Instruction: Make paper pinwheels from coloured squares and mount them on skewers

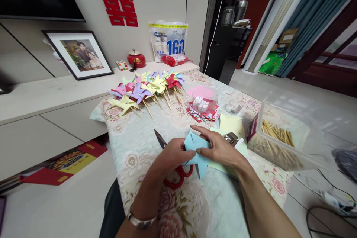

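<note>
Both hands meet over a light blue folded paper (195,148) above the table. My left hand (173,154) pinches its left side, fingers closed on it. My right hand (219,147) presses folded corners toward the centre, index finger stretched across the top. Red-handled scissors (174,173) lie on the table under my left hand, blades pointing away to the upper left.
A heap of finished paper pinwheels (147,87) on sticks lies at the table's far end. A clear box of wooden sticks (279,137) stands at right, with yellow paper sheets (230,122), a small tub of pins (203,102) and pink paper nearby. The floral tablecloth (195,200) covers the table.
</note>
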`<state>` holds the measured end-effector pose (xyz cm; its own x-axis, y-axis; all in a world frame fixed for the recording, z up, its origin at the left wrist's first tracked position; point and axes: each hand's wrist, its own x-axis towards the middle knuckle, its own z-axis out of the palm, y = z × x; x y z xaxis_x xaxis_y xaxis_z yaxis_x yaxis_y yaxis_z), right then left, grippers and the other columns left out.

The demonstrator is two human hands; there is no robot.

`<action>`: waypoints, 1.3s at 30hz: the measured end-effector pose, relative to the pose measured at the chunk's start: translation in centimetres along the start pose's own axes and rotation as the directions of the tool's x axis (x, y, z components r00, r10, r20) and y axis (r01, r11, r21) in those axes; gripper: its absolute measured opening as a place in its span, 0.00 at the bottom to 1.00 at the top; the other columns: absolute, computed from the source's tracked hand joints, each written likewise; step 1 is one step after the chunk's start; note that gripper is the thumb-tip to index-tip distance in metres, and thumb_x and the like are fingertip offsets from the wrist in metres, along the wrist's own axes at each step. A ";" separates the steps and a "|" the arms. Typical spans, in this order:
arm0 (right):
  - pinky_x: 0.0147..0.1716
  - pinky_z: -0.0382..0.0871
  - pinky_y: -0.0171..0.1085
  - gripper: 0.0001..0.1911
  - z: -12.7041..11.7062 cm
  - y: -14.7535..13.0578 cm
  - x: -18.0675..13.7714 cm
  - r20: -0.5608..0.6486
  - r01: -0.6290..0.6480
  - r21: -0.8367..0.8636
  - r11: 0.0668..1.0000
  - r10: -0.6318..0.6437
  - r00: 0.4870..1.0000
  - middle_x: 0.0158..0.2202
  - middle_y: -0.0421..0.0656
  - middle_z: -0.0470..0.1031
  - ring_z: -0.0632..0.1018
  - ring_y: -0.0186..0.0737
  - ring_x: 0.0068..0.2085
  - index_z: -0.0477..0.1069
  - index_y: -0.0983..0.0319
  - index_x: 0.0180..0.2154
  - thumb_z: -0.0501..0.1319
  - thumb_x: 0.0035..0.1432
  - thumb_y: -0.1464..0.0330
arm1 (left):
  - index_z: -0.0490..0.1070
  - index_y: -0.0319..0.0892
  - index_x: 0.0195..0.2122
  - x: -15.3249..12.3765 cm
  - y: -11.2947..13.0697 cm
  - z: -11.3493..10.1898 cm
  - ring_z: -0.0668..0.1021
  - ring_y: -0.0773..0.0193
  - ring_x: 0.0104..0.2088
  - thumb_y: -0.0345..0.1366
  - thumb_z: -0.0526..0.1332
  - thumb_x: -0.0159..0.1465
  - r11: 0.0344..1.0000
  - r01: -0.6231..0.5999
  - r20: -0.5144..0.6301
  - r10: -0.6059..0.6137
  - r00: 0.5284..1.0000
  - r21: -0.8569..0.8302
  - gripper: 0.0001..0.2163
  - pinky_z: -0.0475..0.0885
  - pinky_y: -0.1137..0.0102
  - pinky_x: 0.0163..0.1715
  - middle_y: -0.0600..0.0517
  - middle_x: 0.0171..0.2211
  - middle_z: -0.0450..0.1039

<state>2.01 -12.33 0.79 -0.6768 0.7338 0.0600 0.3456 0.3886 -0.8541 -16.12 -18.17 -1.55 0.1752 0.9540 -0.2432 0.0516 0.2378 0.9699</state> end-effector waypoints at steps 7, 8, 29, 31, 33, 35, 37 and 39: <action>0.53 0.68 0.46 0.38 0.2 0.1 0.0 -0.029 -0.021 0.036 0.999 0.022 0.999 0.56 0.46 0.75 0.76 0.49 0.52 0.64 0.58 0.63 0.61 0.48 0.77 | 0.74 0.38 0.26 0.1 0.2 0.1 0.66 0.69 0.21 0.36 0.66 0.50 0.998 0.008 -0.041 -0.011 0.999 -0.067 0.06 0.59 0.73 0.22 0.56 0.21 0.68; 0.53 0.68 0.46 0.37 0.2 0.1 0.0 -0.046 -0.033 0.065 0.997 0.036 0.998 0.55 0.46 0.75 0.76 0.48 0.52 0.65 0.59 0.63 0.61 0.49 0.76 | 0.75 0.38 0.28 0.0 0.3 0.0 0.67 0.69 0.22 0.37 0.67 0.50 0.994 0.011 -0.036 -0.015 0.999 -0.110 0.08 0.61 0.73 0.23 0.55 0.22 0.70; 0.39 0.70 0.38 0.28 2.9 -0.2 1.5 -0.403 0.089 0.586 0.805 0.194 0.895 0.45 0.43 0.78 0.77 0.44 0.41 0.70 0.60 0.52 0.68 0.48 0.67 | 0.78 0.37 0.42 0.9 0.4 1.8 0.80 0.61 0.31 0.36 0.72 0.53 0.799 -0.221 -0.245 0.096 0.965 -0.560 0.16 0.74 0.69 0.36 0.48 0.33 0.82; 0.42 0.70 0.40 0.28 3.2 -0.2 1.5 -0.418 0.101 0.565 0.819 0.178 0.891 0.46 0.43 0.78 0.77 0.45 0.43 0.70 0.60 0.53 0.67 0.48 0.67 | 0.78 0.36 0.42 1.0 0.2 1.9 0.80 0.60 0.32 0.37 0.73 0.52 0.806 -0.226 -0.277 0.081 0.957 -0.547 0.17 0.74 0.67 0.37 0.48 0.34 0.82; 0.44 0.70 0.41 0.27 3.4 -0.2 1.5 -0.430 0.118 0.553 0.825 0.161 0.888 0.47 0.43 0.78 0.77 0.46 0.45 0.70 0.60 0.53 0.67 0.49 0.67 | 0.79 0.36 0.40 1.0 0.1 1.8 0.81 0.59 0.30 0.38 0.73 0.51 0.815 -0.214 -0.304 0.049 0.951 -0.538 0.17 0.74 0.67 0.35 0.48 0.32 0.82; 0.45 0.70 0.41 0.26 3.5 -0.2 1.5 -0.434 0.125 0.544 0.830 0.151 0.888 0.48 0.43 0.78 0.77 0.46 0.46 0.71 0.59 0.52 0.68 0.49 0.67 | 0.79 0.35 0.36 1.0 0.0 1.8 0.81 0.59 0.29 0.38 0.74 0.49 0.820 -0.206 -0.327 0.024 0.945 -0.534 0.16 0.74 0.67 0.34 0.47 0.30 0.82; 0.44 0.71 0.41 0.24 3.5 -0.1 1.4 -0.418 0.119 0.548 0.828 0.148 0.896 0.46 0.42 0.78 0.77 0.45 0.44 0.72 0.59 0.51 0.68 0.50 0.66 | 0.79 0.35 0.36 0.9 0.0 1.7 0.81 0.59 0.29 0.38 0.74 0.48 0.823 -0.206 -0.339 0.017 0.941 -0.530 0.16 0.74 0.68 0.33 0.47 0.30 0.82; 0.42 0.71 0.40 0.23 3.3 0.1 1.4 -0.374 0.109 0.592 0.798 0.153 0.915 0.43 0.42 0.79 0.77 0.44 0.43 0.73 0.59 0.50 0.69 0.50 0.66 | 0.79 0.35 0.39 0.9 0.1 1.5 0.81 0.58 0.29 0.38 0.74 0.49 0.821 -0.211 -0.338 0.023 0.941 -0.531 0.18 0.74 0.68 0.33 0.47 0.30 0.83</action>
<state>-1.04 -13.13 -0.88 -0.3232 0.9390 0.1176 -0.1826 0.0601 -0.9814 -14.49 -17.60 -1.72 -0.1665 0.9647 -0.2039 -0.5164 0.0909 0.8515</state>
